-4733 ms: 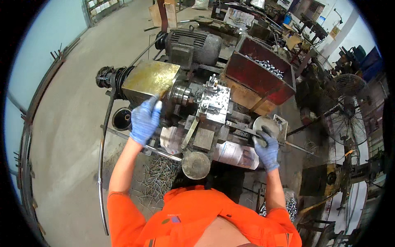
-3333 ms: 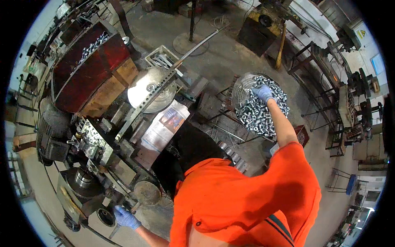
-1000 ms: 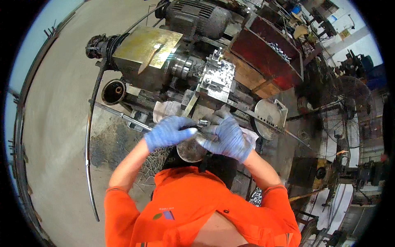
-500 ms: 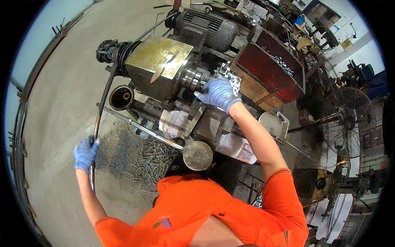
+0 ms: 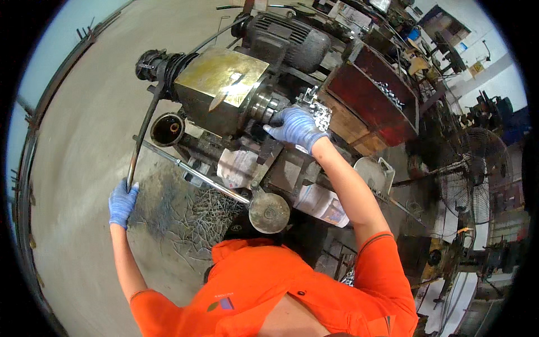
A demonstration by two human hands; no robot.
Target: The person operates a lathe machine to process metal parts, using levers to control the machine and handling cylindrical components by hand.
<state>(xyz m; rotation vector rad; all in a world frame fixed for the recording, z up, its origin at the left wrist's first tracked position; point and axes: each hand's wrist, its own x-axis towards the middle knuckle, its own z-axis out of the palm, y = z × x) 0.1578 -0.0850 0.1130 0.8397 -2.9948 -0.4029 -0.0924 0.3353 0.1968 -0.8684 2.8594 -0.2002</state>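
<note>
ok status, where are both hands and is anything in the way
Left blue-gloved hand gripping long dark metal lever. Right blue-gloved hand beside shiny round metal chuck. Anything it holds is hidden; no obstruction visible.

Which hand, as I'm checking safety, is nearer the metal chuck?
Right: the right hand is close beside the chuck; the left hand is farther off, lower left, on the bar.

Blue-white streaked gloves (image 5: 296,128); orange shirt (image 5: 264,269); dark lever (image 5: 144,123); red bin (image 5: 362,92).

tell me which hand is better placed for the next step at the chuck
Probably the right hand: it is close by the chuck, while the left hand is well away, around the lower end of the long lever.
</note>
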